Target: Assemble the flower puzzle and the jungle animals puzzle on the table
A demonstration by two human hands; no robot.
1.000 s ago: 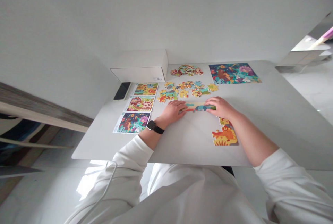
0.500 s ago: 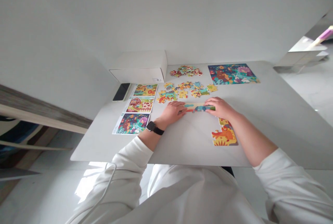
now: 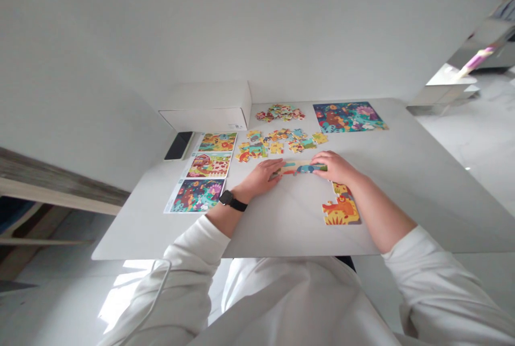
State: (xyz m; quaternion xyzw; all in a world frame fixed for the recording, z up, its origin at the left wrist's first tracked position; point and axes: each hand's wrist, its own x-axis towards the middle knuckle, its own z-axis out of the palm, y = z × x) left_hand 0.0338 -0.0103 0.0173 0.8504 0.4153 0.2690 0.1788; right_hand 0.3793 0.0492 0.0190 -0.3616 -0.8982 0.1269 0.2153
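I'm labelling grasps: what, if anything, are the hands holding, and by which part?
A strip of puzzle pieces: the left hand is at its left end, the right hand at its right. Whether gripped or merely pressed down cannot be told.

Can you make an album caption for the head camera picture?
Left hand and right hand at either end of an elephant puzzle strip, with a lion section nearer and loose pieces beyond.

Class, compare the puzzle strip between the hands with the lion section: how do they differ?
The puzzle strip is narrow from front to back; the lion section is deeper. The puzzle strip has the left hand at one end and the right hand at the other, while no fingers show on the lion section. Both carry colourful printed pictures.
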